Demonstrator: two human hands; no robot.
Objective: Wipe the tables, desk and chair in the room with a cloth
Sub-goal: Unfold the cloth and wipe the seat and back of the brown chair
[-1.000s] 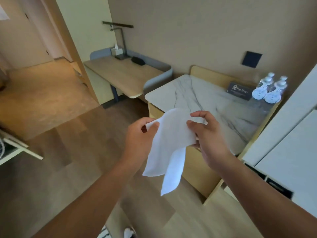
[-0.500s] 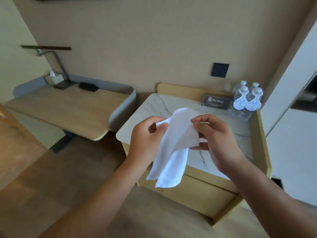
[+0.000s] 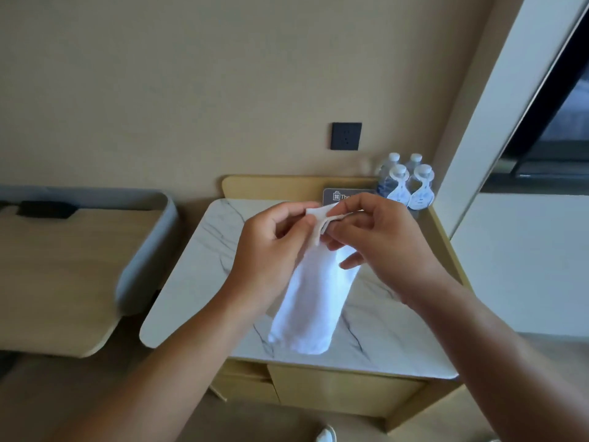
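since half a second ago the view has closed in on the marble desk (image 3: 197,282) and the two hands have drawn together. the cloth (image 3: 309,307), spread between them then, now hangs doubled in a narrow fold.

the left hand (image 3: 271,250) and right hand (image 3: 382,244) meet over the middle of the marble top. each pinches the cloth's upper edge between thumb and curled fingers, and the two pinches almost touch. the rest of the cloth hangs toward the near edge of the desk. i cannot tell whether its lower end rests on the marble or hangs just above it.

the cloth looks thin, light and entirely limp, so it will take any shape and hold no fold unless pressed. fabric like this should not slip in the fingers, and nothing about it is fragile. a pinch at the edge is a poor hold for wiping. better, i judge, to fold it into a pad and lay a flat palm on top so it doesn't bunch.

at the far right corner stand four water bottles (image 3: 404,183) and a small sign card (image 3: 338,196), light things a sweep could topple. the wooden desk (image 3: 57,266) lies to the left.
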